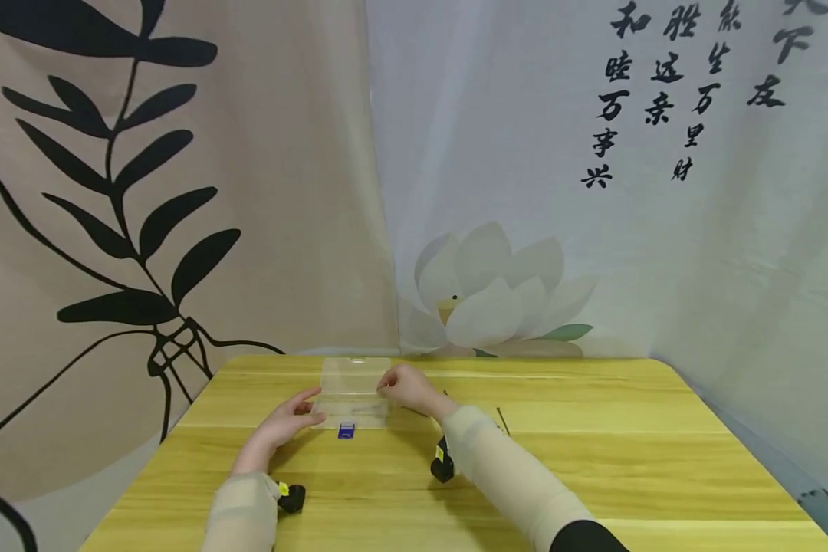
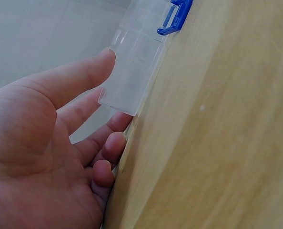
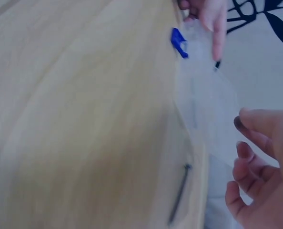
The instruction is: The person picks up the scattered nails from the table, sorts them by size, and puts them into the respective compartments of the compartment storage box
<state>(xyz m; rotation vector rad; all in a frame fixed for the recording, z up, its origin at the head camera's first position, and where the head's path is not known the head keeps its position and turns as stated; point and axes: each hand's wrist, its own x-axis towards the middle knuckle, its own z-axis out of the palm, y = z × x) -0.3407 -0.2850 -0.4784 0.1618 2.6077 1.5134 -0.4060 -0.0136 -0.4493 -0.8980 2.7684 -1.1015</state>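
On my feed the left hand [image 1: 286, 420] is loosely open, its fingers at the near end of a clear plastic box [image 1: 355, 377] just to its right, blue latch [image 1: 346, 431] included. At the box's other end, the right hand [image 1: 409, 386] has curled fingers; I can't tell whether they pinch anything. A dark screw [image 3: 180, 193] lies near that hand.

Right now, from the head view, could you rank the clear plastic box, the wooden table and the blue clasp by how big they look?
Largest to smallest:
1. Wooden table
2. Clear plastic box
3. Blue clasp
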